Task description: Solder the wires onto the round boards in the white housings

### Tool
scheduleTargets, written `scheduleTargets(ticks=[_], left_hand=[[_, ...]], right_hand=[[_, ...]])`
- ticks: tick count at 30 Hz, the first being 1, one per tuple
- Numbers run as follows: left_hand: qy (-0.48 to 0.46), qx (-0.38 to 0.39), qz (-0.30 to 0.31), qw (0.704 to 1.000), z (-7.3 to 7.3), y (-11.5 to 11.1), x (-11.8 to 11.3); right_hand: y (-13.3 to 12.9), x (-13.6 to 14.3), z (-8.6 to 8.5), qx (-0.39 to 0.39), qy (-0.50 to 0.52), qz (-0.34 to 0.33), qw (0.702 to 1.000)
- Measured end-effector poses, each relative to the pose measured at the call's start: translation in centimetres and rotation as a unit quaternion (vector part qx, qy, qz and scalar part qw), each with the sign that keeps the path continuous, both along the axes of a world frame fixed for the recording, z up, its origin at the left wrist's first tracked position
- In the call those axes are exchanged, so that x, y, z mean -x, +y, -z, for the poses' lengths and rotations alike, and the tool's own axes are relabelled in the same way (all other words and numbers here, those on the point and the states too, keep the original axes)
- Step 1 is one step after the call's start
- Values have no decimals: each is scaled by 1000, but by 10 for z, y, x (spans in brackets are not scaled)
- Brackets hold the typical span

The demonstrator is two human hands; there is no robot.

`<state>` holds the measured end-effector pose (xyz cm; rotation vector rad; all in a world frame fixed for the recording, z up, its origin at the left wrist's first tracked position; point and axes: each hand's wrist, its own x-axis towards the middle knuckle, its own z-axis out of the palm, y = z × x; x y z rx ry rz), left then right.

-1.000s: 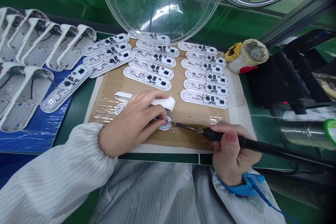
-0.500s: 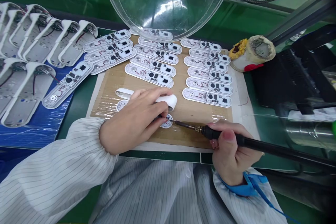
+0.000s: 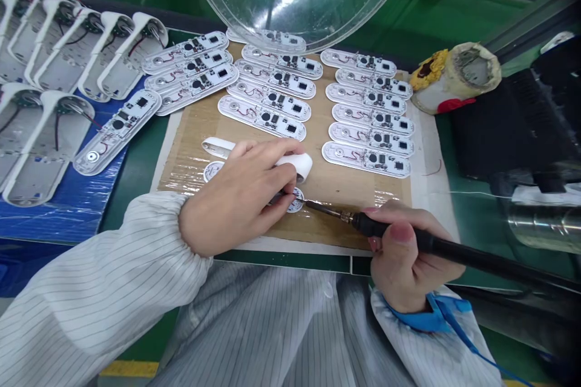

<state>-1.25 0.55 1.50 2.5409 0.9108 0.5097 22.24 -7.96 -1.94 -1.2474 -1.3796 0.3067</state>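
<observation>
My right hand grips a black soldering iron whose metal tip points left. That tip meets, or nearly meets, the edge of a small round circuit board on the cardboard mat. My left hand lies across a white curved plastic housing. Its thumb and index finger are pinched beside the round board; something thin and dark shows there, too small to name. Left of the fingers, part of another white round piece peeks out. My palm hides most of the housing and whatever lies beneath it.
Rows of white strips with circuit boards lie on the cardboard mat. White housings stand on blue sheeting at left. A clear round shield hangs overhead. A cup-shaped holder and a black box are at right.
The view has shifted slightly, so the scene sits a little higher in the picture. Both hands and the soldering iron keep nearly the same pose at the round board.
</observation>
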Motion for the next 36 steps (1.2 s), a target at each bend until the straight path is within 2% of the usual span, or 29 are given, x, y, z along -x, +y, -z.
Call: scheduleTargets(ticks=[4, 8, 14, 16, 19, 22, 25, 30, 36], left_hand=[[-3, 1, 2, 1000, 0, 0, 0], [-10, -1, 5, 1000, 0, 1, 0], [-71, -53, 17, 996, 11, -1, 10], [-81, -95, 38, 991, 17, -2, 17], [-65, -157, 110, 979, 28, 1, 28], [-60, -169, 142, 973, 35, 8, 32], [-83, -149, 133, 976, 34, 12, 27], [-98, -136, 45, 985, 24, 3, 14], [-61, -65, 24, 996, 18, -1, 10]], right_hand=[[-1, 1, -3, -28, 29, 56, 998], [-4, 2, -8, 7, 62, 87, 994], [-4, 2, -7, 7, 105, 91, 990], [-5, 2, -6, 5, 107, 90, 990], [-6, 2, -5, 3, 105, 92, 990], [-7, 2, -4, 10, 101, 89, 991], [-8, 1, -3, 18, 93, 86, 992], [-10, -1, -3, 14, 88, 85, 992], [-7, -3, 3, 1, 58, 0, 998]])
